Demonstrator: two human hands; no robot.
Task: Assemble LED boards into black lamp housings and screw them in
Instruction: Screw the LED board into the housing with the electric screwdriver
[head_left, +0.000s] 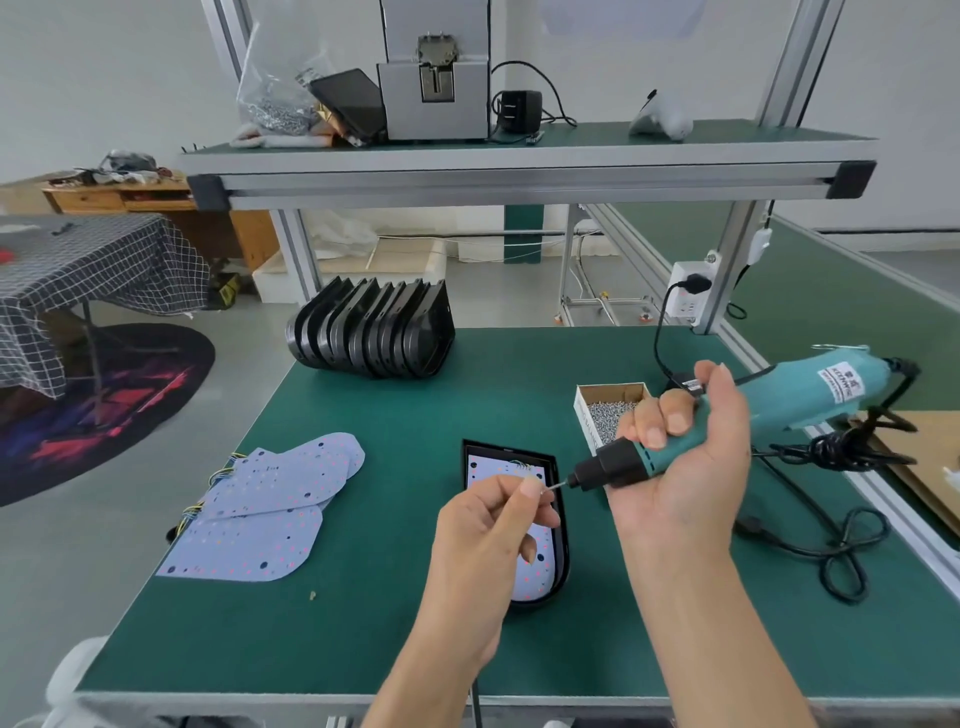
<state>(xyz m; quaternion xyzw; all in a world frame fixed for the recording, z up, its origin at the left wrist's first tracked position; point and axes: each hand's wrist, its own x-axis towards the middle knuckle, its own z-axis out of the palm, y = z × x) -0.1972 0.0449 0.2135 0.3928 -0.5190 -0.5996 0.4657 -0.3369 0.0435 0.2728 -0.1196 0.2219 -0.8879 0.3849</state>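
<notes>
Left hand (493, 525) thumb and forefinger tips (532, 488) are pinching together right at the thin metal bit (557, 486) of the teal electric screwdriver with black nose (727, 421); whatever small piece is sitting between them is too tiny to tell, other fingers curling loosely under. Right hand (685, 457) is wrapping around the screwdriver's barrel, fingers curled over the top and thumb along the far side, tool lying nearly level with the bit pointing left. Both hands are hovering above the black rounded-end plastic lamp housing (558, 525), which is lying flat on the green workbench mat (415, 405) near centre, with a pale white LED board dotted with small emitters (485, 467) sitting inside it, partly hidden by the left hand. Just right and far of the housing, a small open cardboard box of silver screws (605, 410) is sitting beside the right hand. To the left, a loose overlapping pile of matching pale LED boards with coloured wires (270, 509) is lying on the mat. Far centre, a nested row of empty black housings (371, 330) is standing on edge. The screwdriver's black cable (841, 556) is looping on the mat at the right.
</notes>
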